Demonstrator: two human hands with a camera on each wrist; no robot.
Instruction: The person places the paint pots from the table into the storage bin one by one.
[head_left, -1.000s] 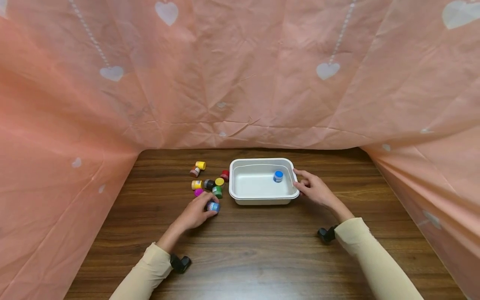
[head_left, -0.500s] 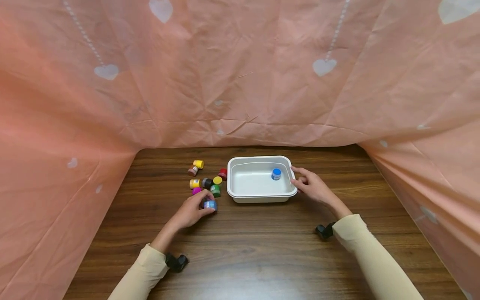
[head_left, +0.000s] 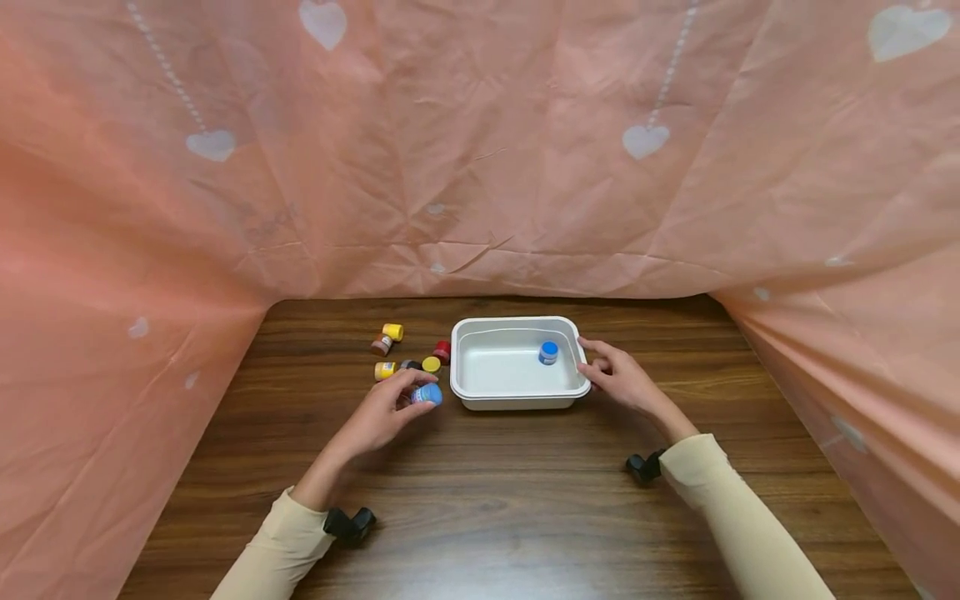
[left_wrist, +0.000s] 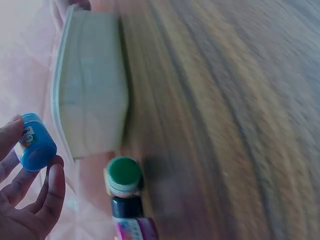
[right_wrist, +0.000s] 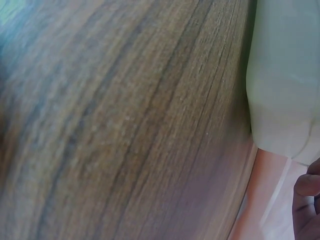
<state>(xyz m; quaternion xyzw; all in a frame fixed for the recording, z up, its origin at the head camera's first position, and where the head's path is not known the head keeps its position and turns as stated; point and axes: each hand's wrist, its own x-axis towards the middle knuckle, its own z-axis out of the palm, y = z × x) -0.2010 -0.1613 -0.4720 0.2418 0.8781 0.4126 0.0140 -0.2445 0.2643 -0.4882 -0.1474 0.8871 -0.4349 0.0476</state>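
Observation:
My left hand [head_left: 384,412] holds a small blue paint jar [head_left: 427,395] between thumb and fingers, raised above the table left of the white plastic tray [head_left: 517,403]. In the left wrist view the same paint jar [left_wrist: 37,147] is tilted, its blue lid toward the camera. My right hand [head_left: 626,382] grips the tray's right rim with thumb and fingers. Only some curled fingers [right_wrist: 307,192] show beside the tray [right_wrist: 285,75] in the right wrist view. Inside the tray, toward its right end, another blue-lidded paint jar [head_left: 548,353] stands upright.
Several paint jars lie left of the tray, among them yellow [head_left: 393,332], brown [head_left: 382,345], red [head_left: 442,351] and yellow-lidded [head_left: 431,364] ones. Green [left_wrist: 124,172] and magenta [left_wrist: 137,229] jars show in the left wrist view. A pink curtain [head_left: 480,167] surrounds the wooden table [head_left: 480,500].
My left hand has lifted the blue paint jar off the table and moved it slightly forward, now covering the green and magenta jars in the head view. The right hand stays at the tray.

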